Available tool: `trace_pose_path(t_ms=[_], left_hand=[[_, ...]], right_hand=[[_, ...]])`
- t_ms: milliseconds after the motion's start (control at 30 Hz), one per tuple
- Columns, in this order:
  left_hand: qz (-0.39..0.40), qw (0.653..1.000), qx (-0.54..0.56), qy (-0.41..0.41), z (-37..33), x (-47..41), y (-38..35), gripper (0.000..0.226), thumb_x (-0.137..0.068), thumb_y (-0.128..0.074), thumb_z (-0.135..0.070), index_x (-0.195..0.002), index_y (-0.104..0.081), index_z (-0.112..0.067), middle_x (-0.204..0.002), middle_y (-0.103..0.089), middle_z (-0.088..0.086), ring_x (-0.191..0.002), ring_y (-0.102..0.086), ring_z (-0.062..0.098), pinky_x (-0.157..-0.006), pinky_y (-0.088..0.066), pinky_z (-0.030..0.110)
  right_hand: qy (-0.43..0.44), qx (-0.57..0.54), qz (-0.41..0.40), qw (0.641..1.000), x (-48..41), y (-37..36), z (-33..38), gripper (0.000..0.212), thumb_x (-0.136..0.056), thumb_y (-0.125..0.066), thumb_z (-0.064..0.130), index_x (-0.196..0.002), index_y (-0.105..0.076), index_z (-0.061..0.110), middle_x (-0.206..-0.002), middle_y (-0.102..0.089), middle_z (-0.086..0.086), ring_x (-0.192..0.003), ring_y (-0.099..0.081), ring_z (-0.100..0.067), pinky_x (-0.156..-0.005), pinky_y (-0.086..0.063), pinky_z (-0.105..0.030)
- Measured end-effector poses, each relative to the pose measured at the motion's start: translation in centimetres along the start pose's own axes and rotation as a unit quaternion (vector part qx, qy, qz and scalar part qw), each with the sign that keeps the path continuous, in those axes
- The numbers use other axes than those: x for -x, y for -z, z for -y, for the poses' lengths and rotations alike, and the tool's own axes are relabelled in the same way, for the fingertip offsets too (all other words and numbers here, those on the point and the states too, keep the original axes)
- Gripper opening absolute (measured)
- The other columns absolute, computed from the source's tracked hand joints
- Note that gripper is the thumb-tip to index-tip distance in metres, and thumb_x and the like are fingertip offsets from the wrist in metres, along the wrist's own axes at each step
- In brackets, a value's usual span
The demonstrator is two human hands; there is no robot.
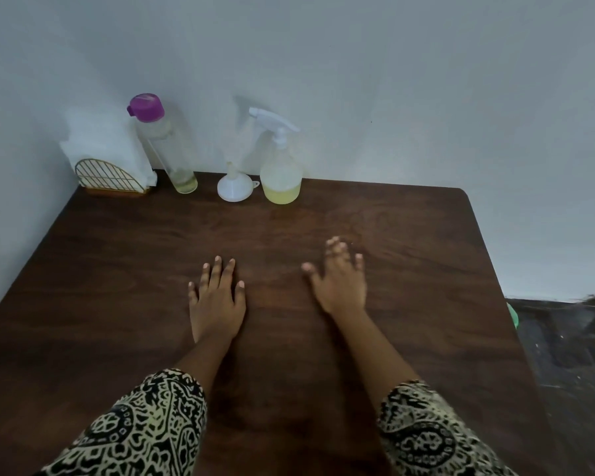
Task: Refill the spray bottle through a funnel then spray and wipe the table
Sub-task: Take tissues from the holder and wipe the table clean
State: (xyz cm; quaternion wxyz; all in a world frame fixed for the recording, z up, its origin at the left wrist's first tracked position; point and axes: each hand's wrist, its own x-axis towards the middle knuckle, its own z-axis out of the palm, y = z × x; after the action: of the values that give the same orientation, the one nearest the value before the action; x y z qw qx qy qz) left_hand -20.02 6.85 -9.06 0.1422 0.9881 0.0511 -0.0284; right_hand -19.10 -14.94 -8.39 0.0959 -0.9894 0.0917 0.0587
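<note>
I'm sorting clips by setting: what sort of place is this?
Likely a corner of a home, perhaps a dining spot: a dark brown wooden table set against plain pale walls, holding a gold wire napkin holder and a clear plastic spray bottle.

The tabletop (117, 286) is a dark reddish-brown with wood grain, set against a pale grey-blue wall (392, 80), and the sleeves (145, 427) carry a dense black pattern of swirls and medallions on cream. The clear bottle (167, 149) has a magenta cap (145, 107), the funnel (233, 188) is white, and the translucent spray bottle (281, 173) has a white trigger head (272, 120) and pale yellow liquid at its bottom. The paper napkins (103, 139) are white in a gold wire holder (109, 176)
</note>
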Motion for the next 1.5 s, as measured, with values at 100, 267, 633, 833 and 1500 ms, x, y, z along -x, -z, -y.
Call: trace_pose_path(t_ms=[100, 267, 633, 833, 1500], left_hand=[[-0.002, 1.0, -0.001, -0.002, 0.0, 0.0, -0.1, 0.052, -0.1, -0.034, -0.039, -0.151, -0.026, -0.028, -0.161, -0.018, -0.002, -0.149, -0.01, 0.019, -0.118, -0.008, 0.047], [-0.004, 1.0, -0.009, -0.003, 0.1, 0.0, -0.2, 0.053, -0.1, -0.034, -0.039, -0.151, -0.026, -0.028, -0.161, -0.019, -0.001, -0.149, -0.01, 0.02, -0.118, -0.008, 0.047], [0.001, 1.0, 0.0, -0.008, 0.2, -0.2, -0.2, 0.052, -0.101, -0.033, -0.04, -0.151, -0.026, -0.027, -0.161, -0.019, -0.001, -0.149, -0.009, 0.02, -0.118, -0.007, 0.048], [0.045, 0.998, 0.035, 0.028, -1.2, 0.0, 1.3, 0.053, -0.099, -0.041, -0.036, -0.149, -0.03, -0.024, -0.161, -0.019, 0.002, -0.149, -0.01, 0.023, -0.118, -0.008, 0.05], [0.11, 0.979, 0.091, -0.149, -40.3, 16.3, -10.8, 0.046, -0.095, -0.05, -0.033, -0.14, -0.045, -0.029, -0.156, -0.029, -0.001, -0.145, -0.02, 0.02, -0.118, -0.01, 0.045]], right_hand=[[-0.096, 0.004, 0.026, 0.995, -1.4, 1.5, -5.0, 0.08, -0.094, -0.01, 0.062, -0.151, -0.002, 0.007, -0.16, -0.004, -0.008, -0.148, -0.002, -0.02, -0.118, 0.002, -0.044], [0.041, -0.028, 0.023, 0.999, 0.2, -0.2, 3.6, 0.087, -0.092, -0.022, 0.065, -0.151, -0.006, 0.003, -0.158, -0.011, -0.015, -0.147, -0.007, -0.025, -0.118, 0.0, -0.04], [-0.054, -0.007, -0.005, 0.999, 2.7, 0.3, -6.4, 0.074, -0.096, -0.018, 0.058, -0.152, -0.006, 0.011, -0.16, -0.005, -0.004, -0.147, -0.005, -0.017, -0.118, -0.002, -0.041], [-0.033, -0.028, -0.071, 0.997, 4.2, 2.5, -13.1, 0.042, -0.1, -0.034, 0.015, -0.141, -0.04, 0.005, -0.147, -0.04, -0.009, -0.136, -0.033, -0.025, -0.108, -0.033, -0.035], [-0.176, -0.305, -0.229, 0.907, 8.0, 11.5, -45.3, 0.013, -0.087, -0.064, 0.01, -0.1, -0.067, 0.012, -0.105, -0.058, -0.001, -0.082, -0.062, -0.014, -0.078, -0.051, -0.029]])
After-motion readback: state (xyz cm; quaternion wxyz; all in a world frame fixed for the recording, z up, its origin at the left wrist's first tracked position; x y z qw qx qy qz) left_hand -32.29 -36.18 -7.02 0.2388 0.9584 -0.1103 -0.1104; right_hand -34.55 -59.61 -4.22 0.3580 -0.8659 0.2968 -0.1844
